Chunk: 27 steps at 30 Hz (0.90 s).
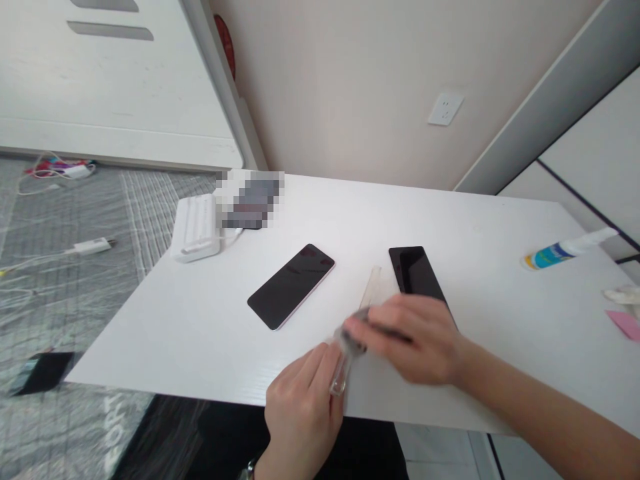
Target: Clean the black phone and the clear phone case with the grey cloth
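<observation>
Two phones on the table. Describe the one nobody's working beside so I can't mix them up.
On the white table, look left of centre, ahead of the left hand. The phone with the pale edge lies there face up, angled, fully uncovered. The black phone to its right is partly hidden under the right hand.

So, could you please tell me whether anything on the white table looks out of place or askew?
The spray bottle lies on its side near the table's right edge rather than standing. The two phones lie at different angles. Nothing looks spilled or broken.
</observation>
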Available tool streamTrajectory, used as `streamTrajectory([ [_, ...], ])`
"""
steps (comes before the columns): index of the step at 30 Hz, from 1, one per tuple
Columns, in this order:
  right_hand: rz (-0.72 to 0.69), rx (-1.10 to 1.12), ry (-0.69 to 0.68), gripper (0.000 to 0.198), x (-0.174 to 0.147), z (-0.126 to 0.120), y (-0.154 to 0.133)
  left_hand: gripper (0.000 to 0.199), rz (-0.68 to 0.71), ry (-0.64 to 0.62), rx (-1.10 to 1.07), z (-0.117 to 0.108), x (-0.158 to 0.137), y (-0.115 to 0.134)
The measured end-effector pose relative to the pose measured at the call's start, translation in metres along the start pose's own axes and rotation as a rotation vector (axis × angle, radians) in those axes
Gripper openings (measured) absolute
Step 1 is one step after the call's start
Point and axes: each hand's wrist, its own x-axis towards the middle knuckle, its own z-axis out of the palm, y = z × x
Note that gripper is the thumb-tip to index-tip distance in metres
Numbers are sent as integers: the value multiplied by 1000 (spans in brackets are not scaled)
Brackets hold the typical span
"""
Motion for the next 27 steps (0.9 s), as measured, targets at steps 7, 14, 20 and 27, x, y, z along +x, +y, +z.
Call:
streamTrajectory([
  [7,177,-201,23,26,3,0,5,26,-2,-22,35,0,-1,-1],
  [14,-120,22,-17,22,5,1,2,25,15,33,32,0,-1,-2],
  [20,62,-107,-15,24,2,-2,6,28,20,15,64,-1,0,-1],
  [27,114,-176,-2,21,2,-1,11,25,20,19,50,1,-3,-2],
])
